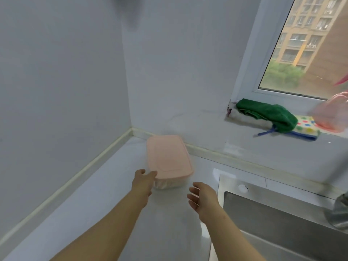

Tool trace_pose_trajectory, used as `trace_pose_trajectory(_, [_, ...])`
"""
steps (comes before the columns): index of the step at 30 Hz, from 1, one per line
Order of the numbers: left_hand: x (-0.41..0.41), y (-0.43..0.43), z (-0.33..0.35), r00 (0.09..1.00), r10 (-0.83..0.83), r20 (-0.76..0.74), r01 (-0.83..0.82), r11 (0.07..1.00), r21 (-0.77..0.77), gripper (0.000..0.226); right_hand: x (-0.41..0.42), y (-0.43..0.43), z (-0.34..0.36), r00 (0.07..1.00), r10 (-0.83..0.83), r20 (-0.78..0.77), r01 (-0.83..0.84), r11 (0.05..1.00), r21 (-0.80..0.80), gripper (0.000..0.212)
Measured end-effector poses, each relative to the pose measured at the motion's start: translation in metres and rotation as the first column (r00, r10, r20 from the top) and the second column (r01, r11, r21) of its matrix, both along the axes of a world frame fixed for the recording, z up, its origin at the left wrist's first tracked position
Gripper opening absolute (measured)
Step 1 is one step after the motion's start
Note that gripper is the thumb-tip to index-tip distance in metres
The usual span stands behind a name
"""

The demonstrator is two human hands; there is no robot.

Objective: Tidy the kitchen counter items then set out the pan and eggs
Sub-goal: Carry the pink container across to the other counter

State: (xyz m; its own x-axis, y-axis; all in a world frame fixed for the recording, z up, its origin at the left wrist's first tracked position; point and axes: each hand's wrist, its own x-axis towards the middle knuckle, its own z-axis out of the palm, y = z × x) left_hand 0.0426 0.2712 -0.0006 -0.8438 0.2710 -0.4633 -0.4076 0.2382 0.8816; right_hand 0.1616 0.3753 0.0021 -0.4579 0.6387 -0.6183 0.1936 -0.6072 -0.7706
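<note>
A rectangular container with a pink lid (168,156) sits on the white counter (90,210) close to the back corner. Its clear lower body shows under the lid at the near end. My left hand (143,182) touches the container's near left corner, thumb near the lid's edge. My right hand (202,199) hovers open a little to the right of the container, palm turned toward it, holding nothing. No pan or eggs are in view.
A steel sink (273,219) lies to the right of my right hand. On the window sill lie a green cloth (267,113), a dotted cloth (305,128) and a pink plastic bag (333,113). A metal object (339,213) shows at the right edge.
</note>
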Motion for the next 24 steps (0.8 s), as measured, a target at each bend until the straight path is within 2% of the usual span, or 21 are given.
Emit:
trace_pose_trajectory(2, [-0.006, 0.009, -0.005, 1.000, -0.024, 0.021, 0.024, 1.000, -0.017, 0.058, -0.014, 0.008, -0.005, 1.000, 0.008, 0.017, -0.008, 1.000, 0.022, 0.014])
trace_pose_trajectory(6, [-0.017, 0.019, -0.011, 0.992, -0.063, 0.106, 0.063, 0.998, -0.002, 0.047, -0.044, 0.020, -0.012, 0.999, 0.034, 0.028, -0.037, 0.995, 0.093, 0.013])
trace_pose_trajectory(9, [-0.026, 0.020, -0.019, 0.991, -0.069, 0.115, 0.069, 0.998, 0.008, 0.042, -0.057, 0.024, -0.016, 0.999, 0.036, 0.023, -0.039, 0.987, 0.159, 0.009])
trace_pose_trajectory(14, [-0.026, 0.016, -0.028, 0.993, -0.093, 0.073, 0.093, 0.996, 0.000, 0.036, -0.057, 0.033, -0.020, 0.997, 0.059, 0.046, -0.068, 0.969, 0.236, 0.006])
trace_pose_trajectory(17, [-0.022, 0.008, -0.032, 0.992, -0.116, 0.043, 0.117, 0.993, -0.018, 0.033, -0.050, 0.029, -0.021, 0.997, 0.051, 0.056, -0.063, 0.967, 0.248, 0.017])
trace_pose_trajectory(24, [-0.008, -0.020, -0.031, 0.980, -0.199, -0.004, 0.199, 0.979, -0.041, 0.017, -0.015, -0.004, -0.028, 0.995, 0.071, 0.072, -0.087, 0.961, 0.263, 0.017])
